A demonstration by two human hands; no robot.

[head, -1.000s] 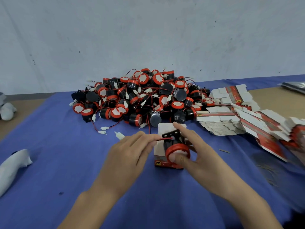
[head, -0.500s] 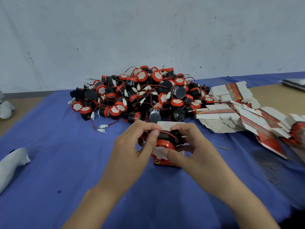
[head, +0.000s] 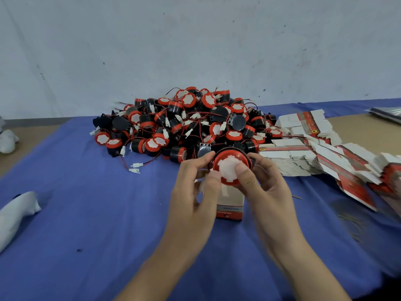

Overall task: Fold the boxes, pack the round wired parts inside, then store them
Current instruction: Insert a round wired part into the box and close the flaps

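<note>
The blue worktop (head: 86, 224) is bearing a heap of round wired parts (head: 184, 124) far centre
Flat boxes (head: 303, 157) are lying fanned at right; near centre, left hand (head: 191, 192) and right hand (head: 267, 185) are holding, just above the folded box (head: 230, 205), one round part (head: 230, 168), fingers clamped on its red rim

Bare blue cloth (head: 91, 213) left — parts pile (head: 184, 124) ahead

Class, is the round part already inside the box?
No, the left hand and right hand hold the round part above the box.
</note>
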